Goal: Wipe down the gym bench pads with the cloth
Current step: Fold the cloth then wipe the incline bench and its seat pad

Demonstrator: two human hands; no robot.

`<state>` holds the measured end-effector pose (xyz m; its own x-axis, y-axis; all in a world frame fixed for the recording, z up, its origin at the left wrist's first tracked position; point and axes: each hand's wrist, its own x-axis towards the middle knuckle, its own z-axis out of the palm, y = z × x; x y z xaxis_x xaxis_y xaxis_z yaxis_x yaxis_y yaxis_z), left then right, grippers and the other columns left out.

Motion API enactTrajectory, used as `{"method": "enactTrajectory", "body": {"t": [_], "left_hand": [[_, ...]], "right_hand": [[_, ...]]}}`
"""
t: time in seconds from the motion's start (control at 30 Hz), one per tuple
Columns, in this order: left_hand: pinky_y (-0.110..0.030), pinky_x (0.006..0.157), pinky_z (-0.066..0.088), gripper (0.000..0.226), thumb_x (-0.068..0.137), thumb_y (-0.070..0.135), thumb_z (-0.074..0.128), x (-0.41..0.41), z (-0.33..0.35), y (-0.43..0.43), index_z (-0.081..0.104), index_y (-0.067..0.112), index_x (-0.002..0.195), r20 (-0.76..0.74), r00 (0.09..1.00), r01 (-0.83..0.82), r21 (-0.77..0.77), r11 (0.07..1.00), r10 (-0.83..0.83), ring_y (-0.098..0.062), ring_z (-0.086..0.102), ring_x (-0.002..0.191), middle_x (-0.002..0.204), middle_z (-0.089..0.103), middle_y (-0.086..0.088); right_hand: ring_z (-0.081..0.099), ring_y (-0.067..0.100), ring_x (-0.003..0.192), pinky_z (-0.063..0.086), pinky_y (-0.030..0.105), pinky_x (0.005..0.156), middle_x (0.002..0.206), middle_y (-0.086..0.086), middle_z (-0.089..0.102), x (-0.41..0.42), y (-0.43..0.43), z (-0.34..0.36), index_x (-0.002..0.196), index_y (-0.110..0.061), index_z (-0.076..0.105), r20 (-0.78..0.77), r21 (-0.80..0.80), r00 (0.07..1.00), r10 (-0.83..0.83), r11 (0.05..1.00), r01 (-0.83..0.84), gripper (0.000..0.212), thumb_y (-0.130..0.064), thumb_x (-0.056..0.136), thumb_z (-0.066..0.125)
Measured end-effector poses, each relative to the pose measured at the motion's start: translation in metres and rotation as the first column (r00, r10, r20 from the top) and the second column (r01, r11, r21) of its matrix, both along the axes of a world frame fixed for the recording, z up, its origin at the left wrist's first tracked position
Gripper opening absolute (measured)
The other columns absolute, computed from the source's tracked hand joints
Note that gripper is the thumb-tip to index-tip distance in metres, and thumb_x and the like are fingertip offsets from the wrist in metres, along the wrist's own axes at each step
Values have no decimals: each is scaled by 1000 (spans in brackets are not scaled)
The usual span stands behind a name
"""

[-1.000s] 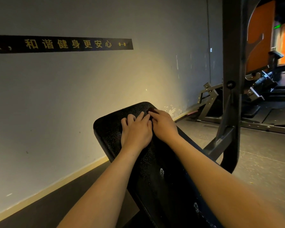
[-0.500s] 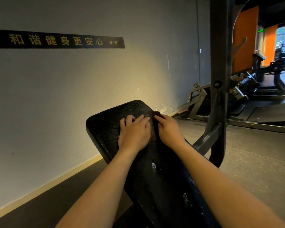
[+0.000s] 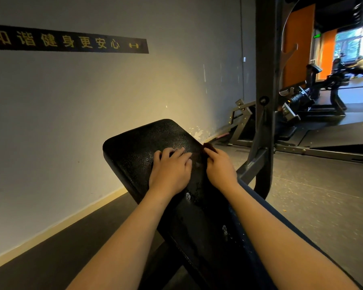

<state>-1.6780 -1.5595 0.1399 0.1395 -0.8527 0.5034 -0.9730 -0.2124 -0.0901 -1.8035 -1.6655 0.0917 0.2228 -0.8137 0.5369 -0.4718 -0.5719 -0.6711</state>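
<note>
A black textured bench pad [image 3: 138, 143] slopes up and away from me toward the grey wall. My left hand [image 3: 170, 172] lies palm down on its upper part, fingers slightly bent and pressing. At the pad's right edge, my right hand [image 3: 220, 166] pinches a dark brownish cloth [image 3: 208, 145]. Only a corner of the cloth shows past the fingertips, and a dim strip of it lies between the two hands. The rest blends into the dark pad.
A dark steel rack upright [image 3: 264, 84] with a slanted brace stands close to the right of the pad. Behind it lie more gym machines [image 3: 302, 101] on the grey floor. The grey wall [image 3: 71, 101] runs along the left.
My hands, side by side a second ago, have spread apart. The right hand has slid to the pad's right edge with the cloth corner. The view has shifted slightly.
</note>
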Motion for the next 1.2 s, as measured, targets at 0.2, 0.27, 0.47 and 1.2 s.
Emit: {"method": "enactTrajectory", "body": {"t": [0.2, 0.27, 0.47, 1.2], "left_hand": [[-48, 117, 17, 48, 108, 38, 22, -7, -6, 5, 41, 30, 151, 52, 998, -31, -18, 999, 31, -22, 29, 142, 159, 37, 8], [-47, 118, 17, 49, 107, 37, 22, -9, -6, 8, 44, 29, 150, 14, 1000, -14, -28, 1000, 14, -20, 29, 143, 158, 39, 9], [-42, 118, 16, 47, 107, 36, 26, -12, -19, 33, 47, 30, 148, -29, 999, 26, -62, 998, -28, -15, 29, 143, 157, 40, 12], [-40, 118, 17, 48, 107, 36, 26, -19, -27, 43, 46, 25, 150, -48, 999, 8, -71, 997, -11, -16, 30, 145, 156, 43, 8]], "right_hand": [[39, 18, 136, 39, 39, 110, 146, -2, 50, 14, 40, -9, 141, -26, 56, -8, -78, 998, 63, 995, -64, 41, -20, 102, 44], [41, 18, 135, 41, 41, 110, 145, -3, 50, 8, 41, -13, 141, -29, 56, -45, -129, 991, 124, 983, -129, 41, -22, 102, 45], [36, 21, 139, 36, 39, 112, 146, 1, 49, -9, 32, -9, 143, -23, 53, -19, 5, 999, -32, 999, 32, 42, -17, 104, 42], [25, 19, 147, 28, 39, 119, 154, -5, 41, -13, 56, -20, 146, -29, 50, -71, -36, 989, 126, 991, -129, 42, -22, 105, 43]]}}
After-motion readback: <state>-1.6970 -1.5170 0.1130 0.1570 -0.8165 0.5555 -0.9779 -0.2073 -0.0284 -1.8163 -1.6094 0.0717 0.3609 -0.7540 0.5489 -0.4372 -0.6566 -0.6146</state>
